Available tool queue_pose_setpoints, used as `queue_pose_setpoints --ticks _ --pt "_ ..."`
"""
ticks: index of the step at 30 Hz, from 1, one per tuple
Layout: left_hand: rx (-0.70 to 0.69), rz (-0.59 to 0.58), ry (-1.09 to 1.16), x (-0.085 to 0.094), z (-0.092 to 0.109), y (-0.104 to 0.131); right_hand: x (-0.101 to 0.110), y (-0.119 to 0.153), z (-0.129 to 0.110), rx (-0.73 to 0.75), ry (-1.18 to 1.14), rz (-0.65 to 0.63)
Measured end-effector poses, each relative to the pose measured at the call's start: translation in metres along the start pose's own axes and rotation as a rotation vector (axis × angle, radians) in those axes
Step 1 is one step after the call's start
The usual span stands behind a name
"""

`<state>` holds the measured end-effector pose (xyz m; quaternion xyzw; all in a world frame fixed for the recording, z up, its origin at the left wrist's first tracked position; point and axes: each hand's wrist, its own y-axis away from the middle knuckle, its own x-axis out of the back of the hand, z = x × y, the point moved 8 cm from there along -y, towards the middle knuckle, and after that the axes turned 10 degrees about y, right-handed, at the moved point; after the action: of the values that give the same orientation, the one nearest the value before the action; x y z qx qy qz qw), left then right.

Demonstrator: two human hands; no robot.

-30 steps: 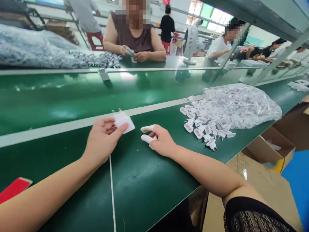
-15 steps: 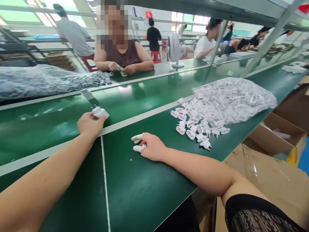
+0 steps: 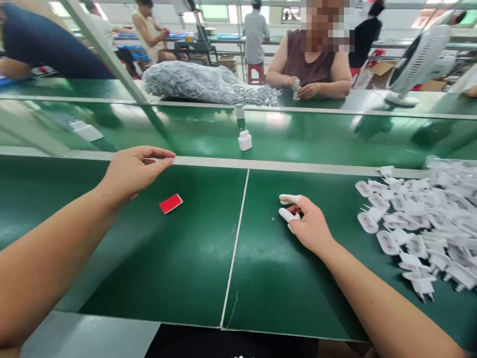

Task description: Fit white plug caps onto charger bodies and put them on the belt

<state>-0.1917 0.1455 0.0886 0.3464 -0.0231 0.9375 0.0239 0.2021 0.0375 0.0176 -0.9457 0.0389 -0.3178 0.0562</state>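
Observation:
My left hand is over the near edge of the belt, its thumb and forefinger tips together and nothing visible between them. A white plug adapter stands on the green belt, prongs up, to the right of that hand. Below my left fingers a small red piece lies on the green table. My right hand rests on the table with white covers on its fingertips, thumb and forefinger apart, holding nothing. To its right is a pile of white plug parts.
Another white adapter lies on the belt at the left, and a small white block is farther back. Across the belt are a bag of grey parts, a seated person and a fan. A slanted post rises at the left.
My left hand has let go of the white adapter and moved left of it. The view has turned left, bringing the red piece into sight. My right hand keeps its pose.

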Motion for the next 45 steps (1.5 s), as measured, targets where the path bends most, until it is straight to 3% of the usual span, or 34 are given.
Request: queue_pose_setpoints --ticks 2,6,8,12,17,19,22,24,27,30,33,36,41,43,45 --pt "0.08 0.118 -0.105 0.017 -0.015 0.02 0.0 0.001 -0.002 0.012 0.022 -0.002" --pt "0.078 -0.128 -0.152 -0.017 -0.031 0.046 0.0 0.004 -0.001 -0.021 0.062 -0.018" --pt "0.122 -0.179 -0.089 -0.032 -0.034 0.053 0.0 0.005 -0.001 -0.053 0.078 -0.034" --pt "0.107 -0.225 0.152 -0.06 -0.005 0.055 0.002 0.006 -0.003 -0.085 0.059 -0.044" --pt "0.238 -0.495 0.756 -0.115 0.034 0.058 0.006 0.007 -0.002 -0.092 0.029 -0.041" --pt "0.199 -0.476 0.85 -0.125 0.042 0.057 0.007 0.006 -0.003 -0.078 0.032 -0.042" --pt "0.021 -0.37 0.739 -0.127 0.046 0.06 0.007 0.005 -0.005 -0.056 0.049 -0.049" --pt "-0.206 -0.346 0.535 -0.125 0.055 0.07 0.008 0.005 -0.008 -0.036 0.073 -0.044" --pt "-0.567 -0.412 0.269 -0.128 0.068 0.097 0.008 0.005 -0.014 0.014 0.129 -0.043" --pt "-0.765 -0.468 0.103 -0.129 0.071 0.119 0.006 0.006 -0.017 0.043 0.166 -0.048" --pt "-0.823 -0.536 -0.056 -0.134 0.069 0.126 0.007 0.006 -0.018 0.052 0.186 -0.037" --pt "-0.838 -0.566 -0.17 -0.138 0.066 0.111 0.007 0.006 -0.019 0.05 0.206 -0.033" --pt "-0.725 -0.303 -0.248 -0.126 0.058 0.049 0.008 0.005 -0.019 0.052 0.215 -0.037" --pt "-0.697 -0.257 -0.158 -0.122 0.064 0.042 0.008 0.005 -0.02 0.053 0.216 -0.037" --pt "-0.771 -0.305 -0.035 -0.127 0.082 0.057 0.007 0.004 -0.019 0.052 0.21 -0.039"
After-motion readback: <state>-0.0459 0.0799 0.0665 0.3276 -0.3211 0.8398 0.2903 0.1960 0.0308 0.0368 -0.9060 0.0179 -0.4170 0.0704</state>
